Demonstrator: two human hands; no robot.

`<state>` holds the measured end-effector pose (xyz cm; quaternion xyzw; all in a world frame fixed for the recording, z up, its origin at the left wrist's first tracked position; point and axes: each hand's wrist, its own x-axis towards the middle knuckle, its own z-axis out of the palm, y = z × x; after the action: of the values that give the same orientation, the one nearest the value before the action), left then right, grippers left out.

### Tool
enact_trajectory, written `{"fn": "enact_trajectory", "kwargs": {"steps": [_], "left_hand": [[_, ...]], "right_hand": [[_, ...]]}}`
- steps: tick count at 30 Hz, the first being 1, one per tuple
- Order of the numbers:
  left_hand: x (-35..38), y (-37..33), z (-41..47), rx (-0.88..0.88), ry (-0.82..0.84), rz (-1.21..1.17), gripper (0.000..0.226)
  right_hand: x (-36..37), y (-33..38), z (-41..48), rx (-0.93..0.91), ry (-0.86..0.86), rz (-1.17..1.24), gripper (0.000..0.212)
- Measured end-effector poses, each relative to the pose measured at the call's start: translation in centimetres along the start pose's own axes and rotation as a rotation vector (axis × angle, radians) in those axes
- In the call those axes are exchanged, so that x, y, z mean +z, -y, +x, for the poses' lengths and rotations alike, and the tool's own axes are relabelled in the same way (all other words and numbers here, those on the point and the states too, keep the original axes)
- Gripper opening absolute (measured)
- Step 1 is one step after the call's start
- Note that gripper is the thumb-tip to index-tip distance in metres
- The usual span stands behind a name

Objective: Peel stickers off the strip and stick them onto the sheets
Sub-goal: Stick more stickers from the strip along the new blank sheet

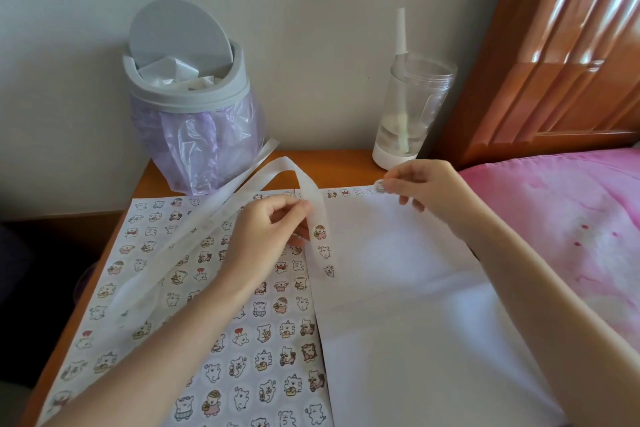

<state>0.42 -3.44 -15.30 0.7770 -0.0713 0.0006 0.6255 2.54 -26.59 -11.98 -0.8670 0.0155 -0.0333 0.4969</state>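
Covering most of the tabletop (346,163), two sheets lie side by side. The left sheet (249,388), from 7 to 10 o'clock, is already filled with rows of little bear stickers, so that half looks finished. The right sheet (415,340), from 3 to 6 o'clock, is almost all bare white. Only a short row of stickers runs along its far edge near 12 o'clock, so I judge that most of the work still lies there.

The strip (323,239) arches up toward 11 o'clock and hangs down over the seam between the sheets. Its long tail toward 9 o'clock looks stripped, and three stickers show on the hanging end.

The left hand (263,229), at centre, pinches the strip between thumb and curled fingers. The right hand (426,187), at 1 o'clock, pinches a single sticker (379,186) in its fingertips at the right sheet's far edge, next in that row. Whether it touches the paper yet I cannot tell.
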Motion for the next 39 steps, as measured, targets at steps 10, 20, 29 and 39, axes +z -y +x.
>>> {"fn": "enact_trajectory", "kwargs": {"steps": [10, 20, 29, 39], "left_hand": [[0.1, 0.8, 0.3, 0.028, 0.029, 0.159, 0.016], [0.2, 0.9, 0.2, 0.043, 0.023, 0.176, 0.016], [0.2, 0.8, 0.2, 0.048, 0.026, 0.186, 0.016], [0.2, 0.6, 0.2, 0.056, 0.022, 0.211, 0.016]], "right_hand": [[-1.3, -3.2, 3.0, 0.114, -0.036, -0.077, 0.012], [-0.3, -4.2, 3.2, 0.014, -0.101, -0.134, 0.012], [0.3, -4.1, 2.9, -0.041, -0.140, -0.213, 0.003], [0.7, -4.4, 2.9, -0.040, -0.189, -0.282, 0.014]]}}
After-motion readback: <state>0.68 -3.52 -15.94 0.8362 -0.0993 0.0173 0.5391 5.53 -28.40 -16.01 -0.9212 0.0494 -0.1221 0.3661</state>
